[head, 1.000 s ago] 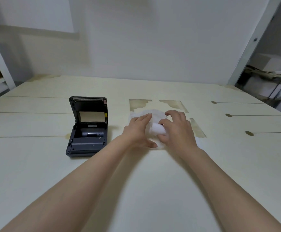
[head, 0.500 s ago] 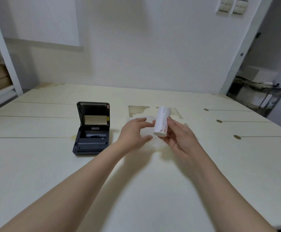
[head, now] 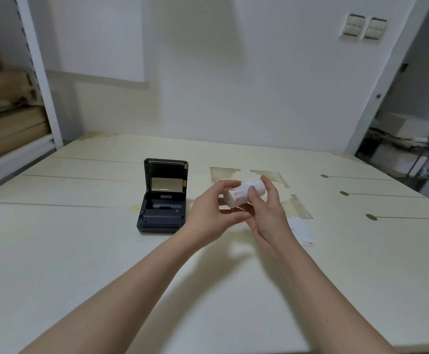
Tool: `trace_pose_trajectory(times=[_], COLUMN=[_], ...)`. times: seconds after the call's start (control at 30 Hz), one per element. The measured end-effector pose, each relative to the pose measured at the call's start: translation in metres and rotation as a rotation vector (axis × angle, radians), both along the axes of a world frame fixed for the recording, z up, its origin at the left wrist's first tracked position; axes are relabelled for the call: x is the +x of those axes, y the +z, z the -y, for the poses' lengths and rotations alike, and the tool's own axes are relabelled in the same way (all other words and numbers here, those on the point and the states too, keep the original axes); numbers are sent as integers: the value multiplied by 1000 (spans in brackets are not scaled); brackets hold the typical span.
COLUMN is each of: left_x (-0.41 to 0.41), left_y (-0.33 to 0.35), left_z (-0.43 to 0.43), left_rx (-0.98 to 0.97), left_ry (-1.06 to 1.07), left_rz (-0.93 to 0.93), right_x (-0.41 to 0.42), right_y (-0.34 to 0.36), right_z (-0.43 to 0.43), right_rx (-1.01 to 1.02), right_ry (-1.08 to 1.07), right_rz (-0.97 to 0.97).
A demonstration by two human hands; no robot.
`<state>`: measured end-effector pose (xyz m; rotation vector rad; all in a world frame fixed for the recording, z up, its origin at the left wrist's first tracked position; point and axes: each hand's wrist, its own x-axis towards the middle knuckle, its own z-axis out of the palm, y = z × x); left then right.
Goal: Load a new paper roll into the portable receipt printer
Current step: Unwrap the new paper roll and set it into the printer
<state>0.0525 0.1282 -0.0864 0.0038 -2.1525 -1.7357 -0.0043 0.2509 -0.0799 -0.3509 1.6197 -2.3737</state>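
A white paper roll (head: 241, 194) with small red print hangs above the table, lying nearly level. My right hand (head: 268, 208) grips it from the right, thumb across its front. My left hand (head: 212, 209) cups its left end, fingers touching the roll. The dark portable receipt printer (head: 162, 200) stands on the table to the left of my hands, lid raised upright and its paper bay exposed, with a grey roller showing inside.
A white wrapper (head: 301, 229) with red print lies on the table just right of my right wrist. The pale table (head: 80, 251) has taped patches and slots at the right. Shelves with cardboard stand at the far left, a cluttered rack at the far right.
The roll was lifted off the white wrapper on the table, stood upright in my right hand, and now lies tilted level between both hands. The camera has tipped upward.
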Motion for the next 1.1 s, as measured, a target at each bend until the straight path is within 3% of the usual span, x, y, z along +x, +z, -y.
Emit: trace_pose_trajectory(times=[0.1, 0.2, 0.27, 0.43, 0.57, 0.8, 1.0, 1.1], left_x=[1, 2, 3, 5, 8, 11, 15, 15], left_y=[0, -4, -5, -10, -13, -17, -16, -17], left_z=[6, 18, 24, 35, 42, 47, 46, 46], left_rx=[-6, -26, -40, -66, 25, -52, 67, 98], left_ry=[101, 76, 49, 1, 31, -12, -8, -32], left_rz=[-55, -45, -26, 26, 49, 36, 70, 121], right_x=[6, 0, -3, -4, -2, 1, 6, 7], right_y=[0, 0, 1, 2, -4, -2, -3, -8], right_z=[7, 6, 3, 1, 1, 13, 17, 16], right_rx=[99, 488, 611, 557, 565, 645, 564, 580], right_ry=[-6, -154, -166, -127, -162, -115, -105, -163], right_rz=[-131, -443, -567, -581, -611, -629, -567, -633])
